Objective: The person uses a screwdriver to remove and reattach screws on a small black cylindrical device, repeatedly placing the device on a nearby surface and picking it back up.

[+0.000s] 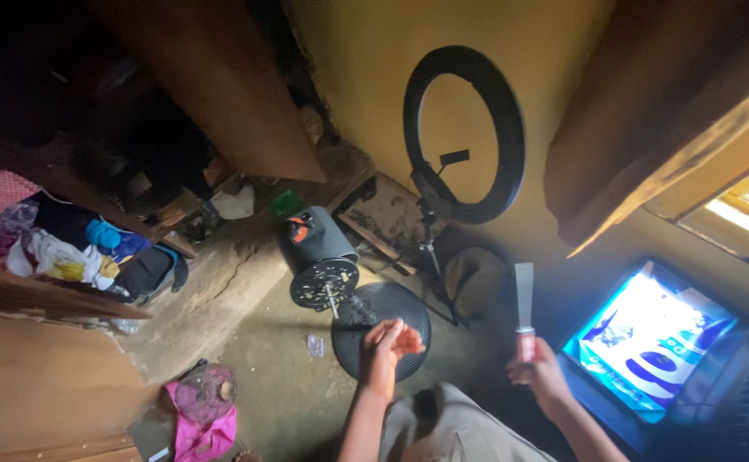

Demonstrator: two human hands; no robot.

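A seated person's right hand (539, 370) grips a scraper (524, 312) by its pinkish handle, flat blade pointing straight up, while the left hand (389, 342) hangs open and empty, palm turned up, fingers loosely curled. Just beyond the left hand lies a round black mesh grille (381, 329) on the floor (280, 376), and past it a fan motor (321, 257) lies tipped over, its shaft pointing back toward the grille.

Judging from this, the blade wants a firm low grip on the handle and a shallow angle against the mesh, with the free hand steadying the grille's rim so it does not slide on the rough concrete.

There is no work surface here; everything sits on the bare, cracked floor. A pink cloth with a small wire guard (205, 402) lies to the left of the left hand. A ring light (464, 133) on a stand leans by the yellow wall beyond both hands. A bright blue printed bag (648, 342) lies just right of the right hand. Clothes (58, 244) are heaped on a wooden shelf far to the left.
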